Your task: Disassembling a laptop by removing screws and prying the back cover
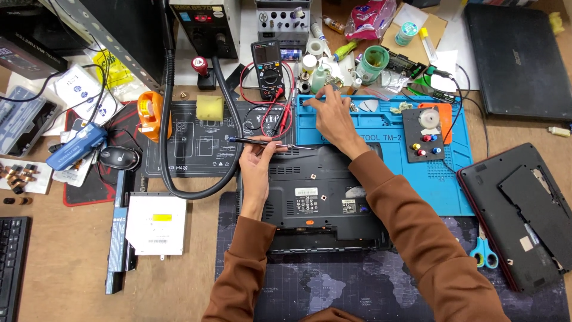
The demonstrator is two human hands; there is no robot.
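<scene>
An upturned black laptop (322,197) lies in front of me, bottom side up, on a dark map-print mat (357,286). My left hand (257,161) holds a slim black screwdriver (262,142) level over the laptop's far left corner, tip pointing right. My right hand (333,116) reaches past the laptop to the far edge of the blue work mat (387,128), fingertips down in its small parts slots. I cannot tell whether the fingers pinch anything. Both arms wear brown sleeves.
A multimeter (266,68) with red and black leads stands behind. A black hose (173,149) loops at left. An optical drive (156,223) and long battery (119,238) lie left. Blue scissors (484,253) and a second laptop base (524,214) sit right. A closed laptop (518,56) lies far right.
</scene>
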